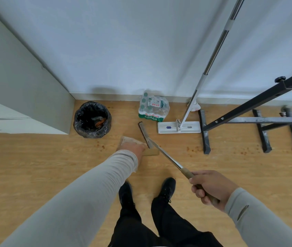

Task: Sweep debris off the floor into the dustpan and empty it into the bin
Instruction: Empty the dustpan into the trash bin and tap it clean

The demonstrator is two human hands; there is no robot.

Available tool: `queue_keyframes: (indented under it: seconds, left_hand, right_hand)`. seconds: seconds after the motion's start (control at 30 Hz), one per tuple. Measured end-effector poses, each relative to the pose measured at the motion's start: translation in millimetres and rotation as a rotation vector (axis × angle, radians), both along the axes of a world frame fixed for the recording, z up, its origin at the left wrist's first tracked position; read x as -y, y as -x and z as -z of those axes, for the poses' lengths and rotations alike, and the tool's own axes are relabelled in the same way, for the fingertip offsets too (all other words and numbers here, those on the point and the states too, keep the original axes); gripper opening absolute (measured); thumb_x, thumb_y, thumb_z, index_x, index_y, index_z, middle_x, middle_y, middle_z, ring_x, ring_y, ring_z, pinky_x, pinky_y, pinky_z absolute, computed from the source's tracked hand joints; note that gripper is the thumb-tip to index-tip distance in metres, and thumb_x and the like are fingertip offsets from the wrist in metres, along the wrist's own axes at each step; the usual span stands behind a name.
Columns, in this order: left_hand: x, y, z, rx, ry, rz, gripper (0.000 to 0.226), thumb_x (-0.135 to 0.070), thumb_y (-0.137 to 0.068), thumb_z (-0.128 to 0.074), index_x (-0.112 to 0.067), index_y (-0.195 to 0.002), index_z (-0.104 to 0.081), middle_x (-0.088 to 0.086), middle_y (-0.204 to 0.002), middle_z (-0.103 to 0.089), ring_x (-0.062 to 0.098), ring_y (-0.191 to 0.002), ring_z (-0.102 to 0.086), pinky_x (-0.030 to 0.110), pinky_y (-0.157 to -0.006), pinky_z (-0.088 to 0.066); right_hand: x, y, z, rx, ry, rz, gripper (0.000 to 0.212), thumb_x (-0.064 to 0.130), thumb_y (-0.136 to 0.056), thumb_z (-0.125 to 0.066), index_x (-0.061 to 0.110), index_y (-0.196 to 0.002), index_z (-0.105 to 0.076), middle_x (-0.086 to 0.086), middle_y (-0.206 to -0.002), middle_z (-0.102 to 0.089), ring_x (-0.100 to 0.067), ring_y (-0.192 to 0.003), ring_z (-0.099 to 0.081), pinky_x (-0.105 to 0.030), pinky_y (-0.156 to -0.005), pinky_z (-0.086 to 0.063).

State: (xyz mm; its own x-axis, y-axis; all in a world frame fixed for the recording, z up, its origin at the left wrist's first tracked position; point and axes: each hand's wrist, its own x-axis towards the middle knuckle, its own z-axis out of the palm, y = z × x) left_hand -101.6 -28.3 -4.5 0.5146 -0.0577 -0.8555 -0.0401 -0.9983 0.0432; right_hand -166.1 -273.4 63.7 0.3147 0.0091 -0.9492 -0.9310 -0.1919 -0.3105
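At the lower right of the frame, the right hand (211, 188) is wrapped tight around the handle of a broom (161, 150), whose metal shaft runs up-left to a brush head resting on the wooden floor (34, 166) at centre. Just left of the brush, the left hand (132, 148) reaches down to a tan dustpan (152, 152); whether its fingers grip it cannot be told. A black-lined bin (92, 120) stands near, upper left of the dustpan. Brown debris (192, 149) speckles the floor to the right.
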Motion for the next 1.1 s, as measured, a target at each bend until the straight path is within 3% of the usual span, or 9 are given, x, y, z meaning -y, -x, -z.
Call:
queue_keyframes:
  seconds: [0.07,0.3,0.43,0.53,0.63,0.73,0.87,0.97,1.1]
  left_hand:
    - [1,5,2,0.075,-0.037,0.188,0.099,-0.008,-0.081,-0.075,-0.036,-0.157,-0.017,0.009,-0.156,-0.036,0.034,-0.139,-0.040,0.049,-0.104,-0.046]
    - [6,11,16,0.289,-0.038,0.621,0.067,-0.019,-0.090,-0.063,-0.031,-0.149,-0.032,0.012,-0.154,-0.032,0.034,-0.139,-0.033,0.052,-0.110,-0.031]
    - [3,16,19,0.336,-0.030,0.605,0.075,-0.017,-0.090,-0.063,-0.029,-0.153,-0.024,0.015,-0.166,0.007,0.037,-0.151,-0.004,0.058,-0.119,-0.012]
    - [0,35,10,0.394,0.086,0.254,0.083,-0.014,-0.094,-0.052,-0.029,-0.159,-0.004,0.007,-0.166,0.016,0.031,-0.153,0.005,0.053,-0.123,-0.004]
    - [4,68,7,0.518,0.270,-0.628,0.066,-0.025,-0.094,-0.053,-0.025,-0.153,-0.024,0.004,-0.160,-0.026,0.028,-0.144,-0.030,0.046,-0.118,-0.030]
    - [18,73,12,0.267,0.354,-1.245,0.071,-0.057,-0.091,-0.054,-0.020,-0.148,-0.035,0.004,-0.143,-0.050,0.031,-0.125,-0.054,0.046,-0.104,-0.046]
    - [41,42,43,0.066,0.422,-1.505,0.106,-0.087,-0.061,-0.054,-0.021,-0.142,-0.041,0.004,-0.126,-0.062,0.033,-0.108,-0.065,0.050,-0.094,-0.054]
    - [50,24,60,0.042,0.360,-1.452,0.081,-0.068,-0.078,-0.058,-0.010,-0.133,-0.049,0.009,-0.111,-0.069,0.034,-0.095,-0.069,0.049,-0.084,-0.059]
    - [52,15,49,-0.026,0.302,-1.372,0.058,-0.048,-0.097,-0.054,-0.007,-0.138,-0.047,0.013,-0.103,-0.069,0.032,-0.076,-0.071,0.033,-0.038,-0.054]
  right_hand:
    - [1,0,1,0.000,0.002,0.000,0.023,0.001,-0.096,-0.052,0.011,-0.112,-0.065,-0.010,-0.067,-0.053,-0.012,-0.046,-0.041,-0.022,-0.039,-0.032]
    - [1,-1,-1,0.002,0.027,0.004,0.023,0.000,-0.096,-0.053,0.010,-0.113,-0.064,-0.010,-0.065,-0.053,-0.012,-0.044,-0.040,-0.021,-0.039,-0.031]
    - [0,-2,-2,0.001,0.026,-0.003,0.022,0.000,-0.095,-0.053,0.007,-0.112,-0.065,-0.009,-0.064,-0.052,-0.012,-0.044,-0.040,-0.021,-0.038,-0.031]
    - [1,-3,-1,-0.001,0.025,-0.001,0.024,0.000,-0.095,-0.053,0.008,-0.114,-0.065,-0.009,-0.064,-0.052,-0.012,-0.044,-0.040,-0.021,-0.038,-0.031]
    - [1,-4,0,0.001,0.024,-0.012,0.023,0.000,-0.095,-0.052,0.009,-0.111,-0.066,-0.009,-0.064,-0.053,-0.012,-0.044,-0.040,-0.021,-0.038,-0.031]
    - [0,-7,1,0.000,0.028,-0.034,0.021,-0.001,-0.096,-0.052,0.008,-0.108,-0.067,-0.009,-0.063,-0.052,-0.013,-0.044,-0.039,-0.021,-0.038,-0.031]
    - [-2,-11,0,0.001,0.041,-0.089,0.022,-0.001,-0.096,-0.052,0.010,-0.107,-0.067,-0.010,-0.064,-0.053,-0.013,-0.044,-0.040,-0.021,-0.038,-0.031]
    - [-3,-12,0,-0.007,0.058,-0.132,0.023,0.000,-0.096,-0.051,0.012,-0.108,-0.066,-0.011,-0.066,-0.053,-0.013,-0.044,-0.040,-0.022,-0.039,-0.032]
    - [-3,-15,0,-0.013,0.062,-0.153,0.023,0.000,-0.096,-0.050,0.012,-0.109,-0.065,-0.013,-0.069,-0.051,-0.013,-0.044,-0.039,-0.022,-0.041,-0.029]
